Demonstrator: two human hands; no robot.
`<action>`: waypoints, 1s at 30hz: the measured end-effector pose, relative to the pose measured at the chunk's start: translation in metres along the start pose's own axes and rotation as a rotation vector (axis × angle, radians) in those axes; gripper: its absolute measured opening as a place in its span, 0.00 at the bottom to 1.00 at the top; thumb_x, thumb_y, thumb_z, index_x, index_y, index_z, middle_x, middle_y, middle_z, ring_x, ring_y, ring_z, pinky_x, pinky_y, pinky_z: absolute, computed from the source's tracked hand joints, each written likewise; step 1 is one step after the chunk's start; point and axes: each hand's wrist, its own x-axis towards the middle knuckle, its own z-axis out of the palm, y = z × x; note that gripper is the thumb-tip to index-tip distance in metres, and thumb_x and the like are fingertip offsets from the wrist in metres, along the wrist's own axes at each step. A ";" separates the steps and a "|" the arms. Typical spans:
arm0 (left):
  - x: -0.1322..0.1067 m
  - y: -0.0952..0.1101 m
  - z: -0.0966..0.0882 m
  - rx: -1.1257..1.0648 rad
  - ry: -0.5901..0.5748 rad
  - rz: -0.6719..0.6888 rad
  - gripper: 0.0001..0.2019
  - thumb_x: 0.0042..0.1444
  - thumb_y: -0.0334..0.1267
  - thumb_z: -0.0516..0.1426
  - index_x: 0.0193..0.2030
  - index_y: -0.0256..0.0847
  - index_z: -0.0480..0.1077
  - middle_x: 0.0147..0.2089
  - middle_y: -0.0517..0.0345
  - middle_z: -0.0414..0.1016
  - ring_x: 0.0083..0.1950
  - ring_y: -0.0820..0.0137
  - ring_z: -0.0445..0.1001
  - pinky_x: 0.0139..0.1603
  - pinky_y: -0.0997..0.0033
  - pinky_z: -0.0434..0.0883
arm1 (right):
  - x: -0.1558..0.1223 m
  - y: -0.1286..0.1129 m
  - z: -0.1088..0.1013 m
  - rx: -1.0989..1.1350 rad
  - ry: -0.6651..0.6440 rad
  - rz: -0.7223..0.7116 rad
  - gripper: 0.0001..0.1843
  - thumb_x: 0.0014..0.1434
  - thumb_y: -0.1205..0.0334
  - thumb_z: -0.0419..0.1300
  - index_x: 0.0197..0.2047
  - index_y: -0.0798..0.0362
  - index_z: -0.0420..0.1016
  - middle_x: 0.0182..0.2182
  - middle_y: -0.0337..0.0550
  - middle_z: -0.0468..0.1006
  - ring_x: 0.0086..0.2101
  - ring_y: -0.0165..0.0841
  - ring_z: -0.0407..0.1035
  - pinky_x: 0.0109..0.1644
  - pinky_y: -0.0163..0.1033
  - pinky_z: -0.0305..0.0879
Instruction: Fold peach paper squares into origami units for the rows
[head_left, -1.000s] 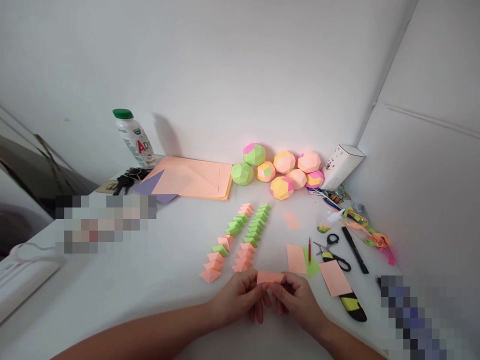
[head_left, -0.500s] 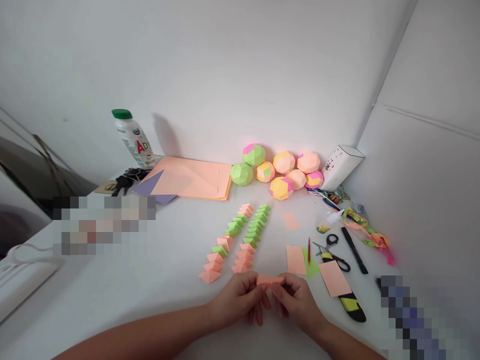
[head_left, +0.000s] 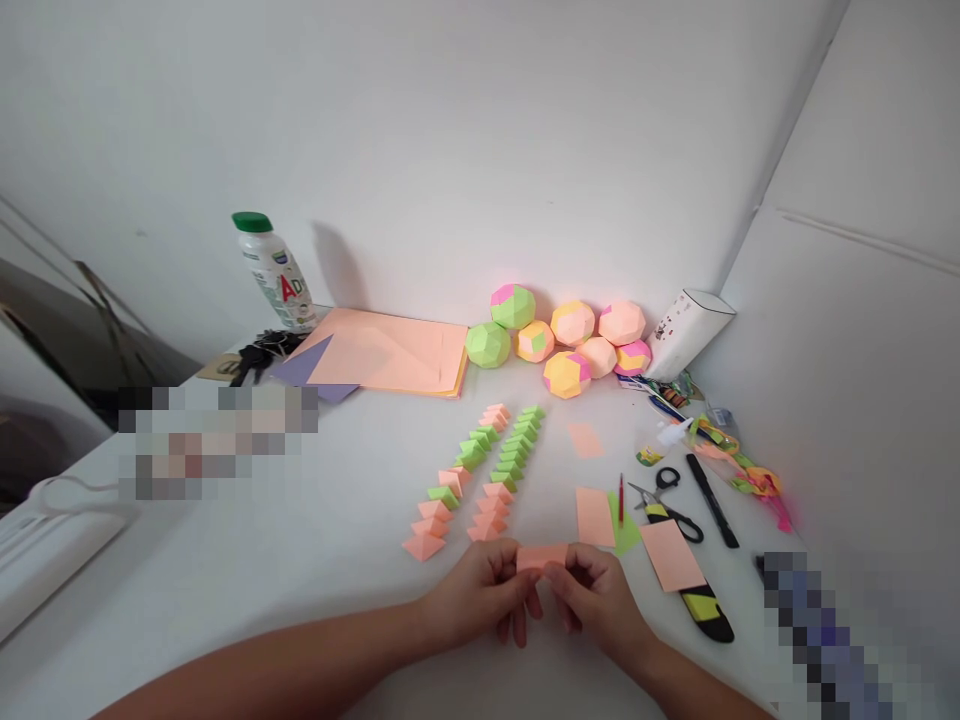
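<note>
Both my hands meet low over the white table (head_left: 315, 560) and pinch one small folded peach paper strip (head_left: 541, 556) between them. My left hand (head_left: 480, 595) grips its left end with curled fingers. My right hand (head_left: 596, 595) grips its right end the same way. Just beyond my fingers run two rows of folded peach and green paper units (head_left: 480, 470). Flat peach paper rectangles (head_left: 595, 515) lie to the right of the rows.
Several coloured paper balls (head_left: 570, 340) sit against the back wall by a white box (head_left: 686, 330). Peach sheets (head_left: 390, 350), a bottle (head_left: 274, 272) and keys (head_left: 259, 355) lie back left. Scissors (head_left: 664, 500), a black pen (head_left: 712, 500) and a yellow-black knife (head_left: 694, 600) lie at the right.
My hands and the paper strip stay in nearly the same place; the fingers have shifted slightly on it. The view has drifted a little.
</note>
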 end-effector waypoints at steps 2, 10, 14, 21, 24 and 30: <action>0.001 -0.002 0.000 -0.014 -0.004 -0.002 0.21 0.52 0.58 0.54 0.26 0.40 0.58 0.24 0.59 0.75 0.17 0.75 0.70 0.17 0.76 0.62 | 0.000 0.001 0.000 0.000 0.001 0.007 0.22 0.55 0.46 0.59 0.22 0.54 0.61 0.10 0.31 0.62 0.12 0.22 0.54 0.17 0.29 0.48; 0.000 -0.005 0.000 -0.024 -0.002 0.003 0.20 0.54 0.55 0.54 0.26 0.40 0.58 0.21 0.61 0.73 0.17 0.75 0.70 0.17 0.78 0.62 | 0.000 -0.001 0.000 0.008 0.016 0.031 0.23 0.52 0.45 0.61 0.21 0.53 0.59 0.09 0.30 0.62 0.11 0.22 0.54 0.16 0.29 0.47; 0.001 -0.006 -0.001 -0.050 -0.011 0.011 0.20 0.54 0.56 0.54 0.28 0.40 0.59 0.22 0.61 0.73 0.17 0.76 0.69 0.16 0.78 0.62 | 0.001 -0.004 0.001 0.006 0.024 0.050 0.24 0.52 0.43 0.61 0.20 0.53 0.59 0.09 0.30 0.61 0.11 0.22 0.53 0.16 0.29 0.47; 0.000 -0.004 -0.002 -0.045 -0.027 0.009 0.19 0.54 0.55 0.54 0.27 0.39 0.59 0.21 0.61 0.73 0.17 0.76 0.70 0.16 0.78 0.62 | 0.000 0.000 0.000 0.017 -0.003 0.036 0.23 0.54 0.45 0.59 0.21 0.54 0.61 0.10 0.31 0.62 0.11 0.23 0.54 0.16 0.29 0.49; 0.000 -0.004 -0.002 -0.052 -0.032 0.005 0.19 0.54 0.55 0.54 0.28 0.39 0.60 0.20 0.63 0.71 0.16 0.76 0.69 0.17 0.78 0.62 | 0.000 -0.001 0.001 0.030 -0.053 0.018 0.21 0.54 0.46 0.59 0.24 0.55 0.65 0.13 0.32 0.65 0.14 0.24 0.58 0.19 0.30 0.53; 0.000 -0.007 -0.001 -0.032 -0.019 0.005 0.17 0.55 0.52 0.54 0.27 0.40 0.58 0.19 0.64 0.70 0.16 0.76 0.68 0.16 0.78 0.61 | 0.000 -0.008 0.005 -0.029 -0.057 0.017 0.17 0.51 0.50 0.61 0.26 0.56 0.66 0.19 0.34 0.65 0.18 0.25 0.59 0.20 0.31 0.55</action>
